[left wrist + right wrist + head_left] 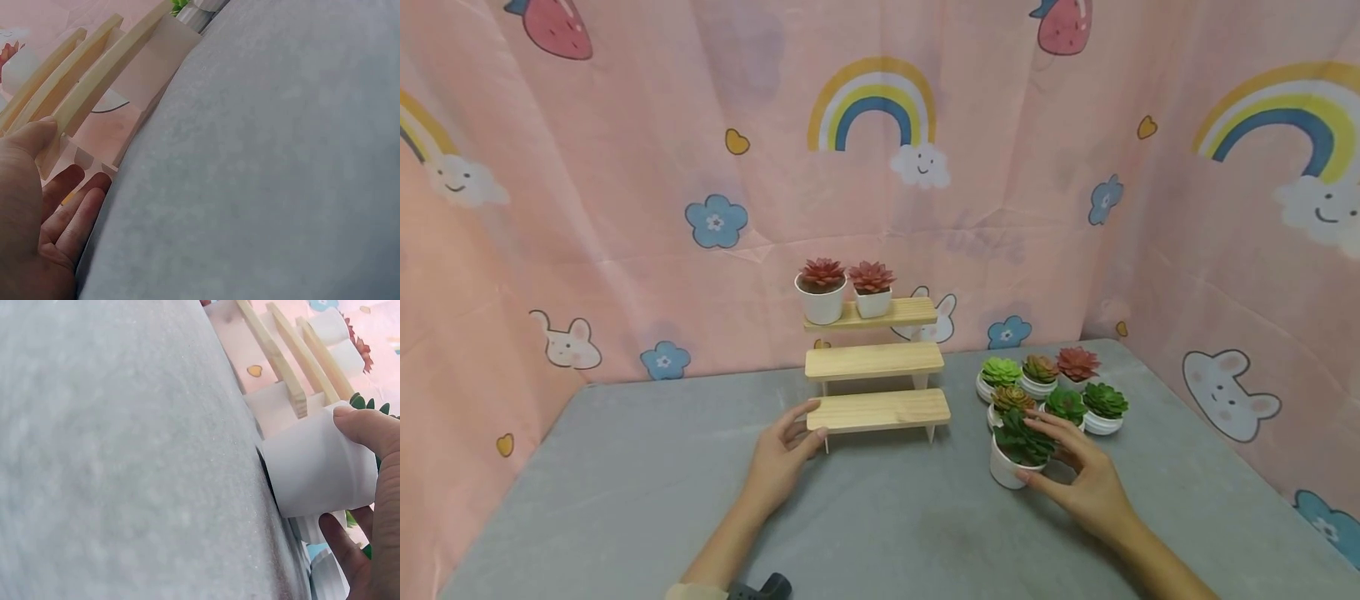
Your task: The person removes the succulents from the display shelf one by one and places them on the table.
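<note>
A three-tier wooden display stand point(880, 410) stands on the table. My left hand point(781, 454) holds the left end of its lowest step, thumb at the front edge; in the left wrist view the other fingers point(81, 219) extend past the step's end. To the right, my right hand point(1086, 479) grips a dark green succulent in a round white pot point(1009, 465). The thumb presses on the pot's side point(319, 465) and fingers reach round the far side. The pot's base is at or close to the table; any gap cannot be told.
Two red succulents point(822, 296) in white pots sit on the top step's left half. Behind the right hand, several small potted succulents point(1037, 371), green, brownish and red, stand close together. A pink printed cloth point(625, 250) hangs behind the grey table point(647, 467).
</note>
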Tool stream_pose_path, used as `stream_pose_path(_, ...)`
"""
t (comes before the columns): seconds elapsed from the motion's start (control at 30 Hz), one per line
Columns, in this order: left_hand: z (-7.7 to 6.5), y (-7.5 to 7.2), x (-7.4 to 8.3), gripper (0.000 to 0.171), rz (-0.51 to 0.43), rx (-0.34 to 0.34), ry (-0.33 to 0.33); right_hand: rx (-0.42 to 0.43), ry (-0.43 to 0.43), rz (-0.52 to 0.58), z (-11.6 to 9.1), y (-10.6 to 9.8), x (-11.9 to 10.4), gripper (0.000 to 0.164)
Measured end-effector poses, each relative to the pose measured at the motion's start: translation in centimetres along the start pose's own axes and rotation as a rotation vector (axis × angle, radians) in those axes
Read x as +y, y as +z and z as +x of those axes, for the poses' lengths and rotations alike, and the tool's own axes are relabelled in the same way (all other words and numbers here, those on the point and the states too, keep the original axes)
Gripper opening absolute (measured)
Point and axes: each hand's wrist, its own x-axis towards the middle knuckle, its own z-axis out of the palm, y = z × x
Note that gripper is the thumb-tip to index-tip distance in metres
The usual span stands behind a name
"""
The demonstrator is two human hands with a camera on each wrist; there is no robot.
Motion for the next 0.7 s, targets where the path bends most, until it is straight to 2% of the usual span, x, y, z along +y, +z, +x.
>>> stream_pose_path(0.43, 0.13, -0.06, -0.14, 0.05, 0.009, 0.003, 0.004, -0.001, -0.01, 0.013, 0.04, 0.07, 0.05, 0.07)
stream_pose_path(0.7, 0.03, -0.07, -0.29, 0.049, 0.026, 0.001, 0.013, 0.04, -0.049, -0.03, -0.07, 0.15, -0.01, 0.07)
